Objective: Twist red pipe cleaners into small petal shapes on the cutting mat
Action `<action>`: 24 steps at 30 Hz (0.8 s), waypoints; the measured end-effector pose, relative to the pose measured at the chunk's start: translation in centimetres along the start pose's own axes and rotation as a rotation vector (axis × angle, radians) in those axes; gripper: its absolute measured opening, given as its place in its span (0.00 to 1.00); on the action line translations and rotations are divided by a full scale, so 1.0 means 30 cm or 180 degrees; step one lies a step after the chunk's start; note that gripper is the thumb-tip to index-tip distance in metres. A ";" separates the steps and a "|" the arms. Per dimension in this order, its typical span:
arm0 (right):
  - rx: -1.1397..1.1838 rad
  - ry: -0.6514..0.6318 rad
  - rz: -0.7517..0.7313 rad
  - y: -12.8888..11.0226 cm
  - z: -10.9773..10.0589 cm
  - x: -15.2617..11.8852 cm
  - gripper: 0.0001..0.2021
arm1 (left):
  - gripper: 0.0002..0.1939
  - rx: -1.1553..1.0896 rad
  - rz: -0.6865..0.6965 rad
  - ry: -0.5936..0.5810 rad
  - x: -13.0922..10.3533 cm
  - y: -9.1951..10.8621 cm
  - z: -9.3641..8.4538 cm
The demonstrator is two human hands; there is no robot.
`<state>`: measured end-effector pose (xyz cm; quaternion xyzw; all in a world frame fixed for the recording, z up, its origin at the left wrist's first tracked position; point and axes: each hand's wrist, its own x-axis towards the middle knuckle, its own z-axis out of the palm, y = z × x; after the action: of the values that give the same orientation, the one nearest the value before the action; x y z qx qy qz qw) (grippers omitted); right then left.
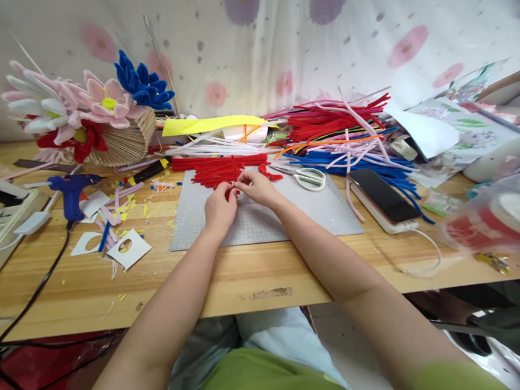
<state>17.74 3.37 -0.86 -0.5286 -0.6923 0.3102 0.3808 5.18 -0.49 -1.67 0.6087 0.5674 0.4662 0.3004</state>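
"Holding what, and how?"
"With a pinch in left hand (221, 211) and right hand (258, 188), apparently on a thin, fuzzy red chenille stem (234, 166), over the flat grey gridded cutting mat (253, 226). Exact grip hard to tell."
"Best handling?"
"Pinch close together, bend gently, spare the fuzz."
"Pointing where?"
"Away from the body, long axis across the sideways row of fuzzy red stems (211, 174)."
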 end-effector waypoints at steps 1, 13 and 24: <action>0.0056 0.0091 -0.0002 0.004 0.006 -0.002 0.08 | 0.02 -0.0407 -0.0213 -0.0044 0.010 -0.005 0.003; 0.0789 0.0044 -0.0075 0.029 0.113 -0.040 0.06 | 0.08 -0.3106 -0.1471 0.0487 0.044 -0.005 0.020; 0.2406 -0.0618 0.0762 0.022 0.084 -0.041 0.13 | 0.12 -0.3749 -0.1313 0.0331 0.047 -0.025 0.046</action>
<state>16.09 2.27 -2.96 -0.3965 -0.4958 0.6335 0.4423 6.02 1.25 -2.53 0.1954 0.3348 0.6622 0.6413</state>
